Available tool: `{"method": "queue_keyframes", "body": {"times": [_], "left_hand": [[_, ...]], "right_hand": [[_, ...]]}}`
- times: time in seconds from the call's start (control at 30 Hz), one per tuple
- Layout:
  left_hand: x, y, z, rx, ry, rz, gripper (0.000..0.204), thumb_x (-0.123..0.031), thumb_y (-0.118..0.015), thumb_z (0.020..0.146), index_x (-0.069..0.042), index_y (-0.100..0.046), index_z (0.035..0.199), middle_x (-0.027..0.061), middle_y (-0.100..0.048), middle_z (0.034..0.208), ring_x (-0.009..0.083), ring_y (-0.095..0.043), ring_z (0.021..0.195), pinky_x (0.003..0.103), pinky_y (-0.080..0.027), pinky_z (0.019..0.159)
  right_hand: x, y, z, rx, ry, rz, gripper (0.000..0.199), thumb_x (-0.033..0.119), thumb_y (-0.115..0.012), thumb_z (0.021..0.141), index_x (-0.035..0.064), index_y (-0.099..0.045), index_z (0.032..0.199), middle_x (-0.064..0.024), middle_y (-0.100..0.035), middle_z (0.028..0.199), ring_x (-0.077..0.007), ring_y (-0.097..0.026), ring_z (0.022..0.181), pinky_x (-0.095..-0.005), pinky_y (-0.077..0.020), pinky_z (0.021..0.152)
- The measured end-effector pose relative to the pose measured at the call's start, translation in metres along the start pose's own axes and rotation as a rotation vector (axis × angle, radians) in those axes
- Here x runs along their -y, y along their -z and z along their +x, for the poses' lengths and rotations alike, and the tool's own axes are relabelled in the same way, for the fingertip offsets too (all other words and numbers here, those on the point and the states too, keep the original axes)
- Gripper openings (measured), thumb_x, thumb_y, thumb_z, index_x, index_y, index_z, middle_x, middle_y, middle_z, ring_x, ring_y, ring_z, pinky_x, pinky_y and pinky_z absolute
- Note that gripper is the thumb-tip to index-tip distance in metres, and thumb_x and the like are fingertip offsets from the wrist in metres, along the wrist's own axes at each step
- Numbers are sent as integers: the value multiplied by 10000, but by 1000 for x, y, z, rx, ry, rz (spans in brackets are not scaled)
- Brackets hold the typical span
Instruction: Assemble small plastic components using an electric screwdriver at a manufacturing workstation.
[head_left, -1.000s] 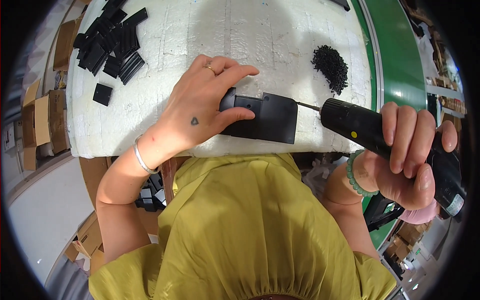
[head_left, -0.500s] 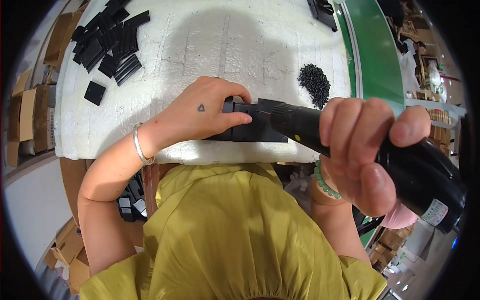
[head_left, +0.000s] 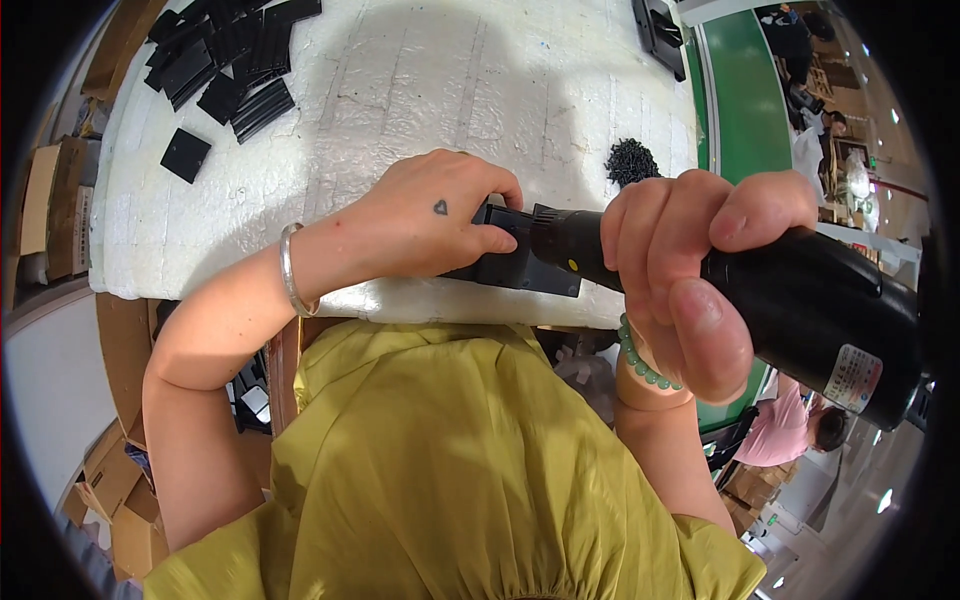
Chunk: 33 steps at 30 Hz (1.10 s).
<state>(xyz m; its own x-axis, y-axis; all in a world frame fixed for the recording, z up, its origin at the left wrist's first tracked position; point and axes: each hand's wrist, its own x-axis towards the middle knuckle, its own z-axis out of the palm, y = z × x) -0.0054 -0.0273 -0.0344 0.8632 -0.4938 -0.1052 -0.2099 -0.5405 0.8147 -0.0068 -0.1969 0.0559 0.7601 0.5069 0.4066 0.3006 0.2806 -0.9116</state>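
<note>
Black plate (head_left: 520, 268) pinned under left fingers (head_left: 478, 240), right fingers (head_left: 660, 235) wrapping screwdriver (head_left: 800, 300)

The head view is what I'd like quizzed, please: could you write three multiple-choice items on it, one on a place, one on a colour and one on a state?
1. Where does the pile of small black screws lie?
A. On the white table, beyond the right hand
B. In a cardboard box
C. On the person's lap

2. What colour is the flat part under the left hand?
A. White
B. Black
C. Green

3. How does the right hand hold the electric screwdriver?
A. Fingers wrapped around its body
B. Pinched by two fingertips
C. Resting on an open palm

Answers: 1 A, the heap sits on the white surface; 2 B, it matches the black plates at the far left; 3 A, fingers and thumb close around the dark barrel.
</note>
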Motion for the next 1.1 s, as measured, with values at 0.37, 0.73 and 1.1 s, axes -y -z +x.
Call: {"method": "queue_keyframes", "body": {"times": [0.37, 0.73, 1.1], "left_hand": [[-2, 2, -2, -1, 33, -25, 250, -236, -643, 747, -82, -625, 943, 122, -629, 912, 297, -575, 925, 386, -447, 783], [-4, 3, -1, 27, 18, -20, 283, -261, -645, 744, -81, -613, 961, 113, -626, 908, 286, -561, 947, 377, -437, 804], [-96, -7, -27, 545, -735, -1147, 203, -70, -432, 906, 61, -551, 1006, 192, -496, 1134, 287, -559, 934, 326, -458, 795]], "right_hand": [[-5, -9, 7, 42, -12, -73, 302, 48, -578, 732, 91, -363, 939, -23, -444, 629, -115, -388, 500, -271, -354, 540], [0, 0, 6, 37, 8, -165, 303, 42, -548, 727, 92, -382, 976, -6, -441, 640, -110, -398, 510, -264, -352, 526], [9, 92, -27, -551, 225, -198, 286, 12, -491, 723, -22, -458, 1005, -59, -462, 644, -127, -401, 490, -280, -370, 503]]}}
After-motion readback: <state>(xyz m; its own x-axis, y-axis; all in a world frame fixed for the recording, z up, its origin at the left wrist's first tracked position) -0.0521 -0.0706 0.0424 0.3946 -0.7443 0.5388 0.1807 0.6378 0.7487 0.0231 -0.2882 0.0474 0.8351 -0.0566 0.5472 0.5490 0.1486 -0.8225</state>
